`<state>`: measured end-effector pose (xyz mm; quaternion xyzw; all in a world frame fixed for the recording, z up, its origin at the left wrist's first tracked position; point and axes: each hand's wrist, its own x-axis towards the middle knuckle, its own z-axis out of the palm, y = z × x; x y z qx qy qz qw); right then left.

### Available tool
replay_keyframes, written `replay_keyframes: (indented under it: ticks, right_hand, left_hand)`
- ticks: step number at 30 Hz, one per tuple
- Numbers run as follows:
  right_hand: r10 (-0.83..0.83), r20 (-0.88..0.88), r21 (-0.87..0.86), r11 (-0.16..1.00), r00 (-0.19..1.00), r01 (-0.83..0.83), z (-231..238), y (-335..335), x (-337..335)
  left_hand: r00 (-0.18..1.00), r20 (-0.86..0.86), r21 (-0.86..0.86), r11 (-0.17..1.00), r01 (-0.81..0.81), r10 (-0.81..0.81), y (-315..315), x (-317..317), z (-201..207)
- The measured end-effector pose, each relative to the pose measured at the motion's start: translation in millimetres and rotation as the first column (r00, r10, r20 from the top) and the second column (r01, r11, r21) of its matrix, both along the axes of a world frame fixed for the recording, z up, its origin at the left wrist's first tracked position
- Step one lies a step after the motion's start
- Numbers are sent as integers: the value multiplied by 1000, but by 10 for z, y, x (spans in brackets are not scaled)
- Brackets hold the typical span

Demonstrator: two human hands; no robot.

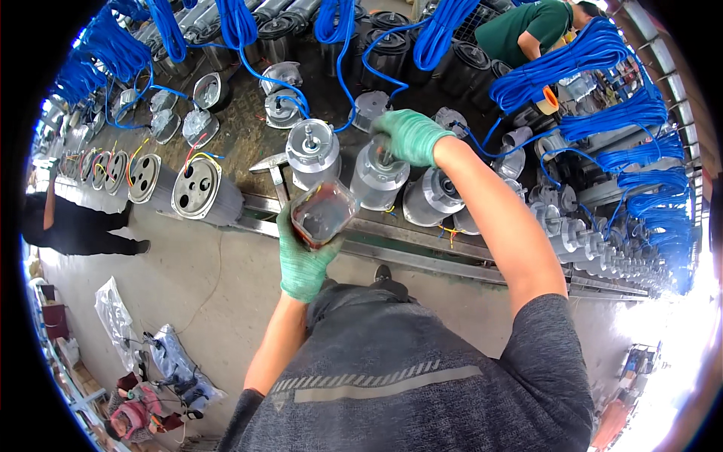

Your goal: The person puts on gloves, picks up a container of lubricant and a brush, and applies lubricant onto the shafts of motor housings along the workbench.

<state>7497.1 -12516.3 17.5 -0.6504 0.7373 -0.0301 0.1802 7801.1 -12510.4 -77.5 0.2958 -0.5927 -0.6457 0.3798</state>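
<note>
My left hand point(303, 264), in a green glove, grips a clear square-sided plastic container point(324, 216) with reddish-brown residue inside. My right hand point(414, 137), gloved alike, is over the top of a silver motor point(379, 181), close to its shaft. Its fingers are drawn together and slightly blurred; what they hold, if anything, is hidden. To the left of that motor stands another silver motor point(312, 154), its shaft pointing up. On the right, a third motor point(431, 197) leans with its shaft end tilted. A hammer point(273, 169) lies behind the container on the bench.
Blue cable coils point(561, 64) hang around the bench, wired to plastic-wrapped end parts point(282, 109). Motor housings point(197, 188) with coloured wires line the left; more motors run along the right. A metal rail point(422, 256) edges the bench. Other people point(527, 30) are nearby.
</note>
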Motion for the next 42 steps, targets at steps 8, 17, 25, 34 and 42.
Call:
replay_keyframes:
  ticks: [8, 17, 25, 34, 42]
  right_hand:
    - [160, -119, 112, 983, 980, -146, 121, 405, 251]
    - [196, -215, -205, 949, 957, -241, -11, 918, 13]
    - [65, -1, -546, 836, 998, -55, 379, 686, 389]
    - [-413, 635, 29, 857, 653, 514, -332, -476, 401]
    - [-72, 302, -264, 952, 951, 156, -386, -1030, 386]
  left_hand:
    - [1000, 19, 1, 1000, -9, 9, 54, -21, -9]
    - [1000, 28, 2, 1000, 9, -9, 99, -67, -20]
    - [999, 49, -53, 998, -19, 22, 124, -39, -128]
    - [997, 54, -25, 998, -60, 61, 74, 153, -141]
    - [998, 22, 50, 997, -60, 59, -5, 319, -164]
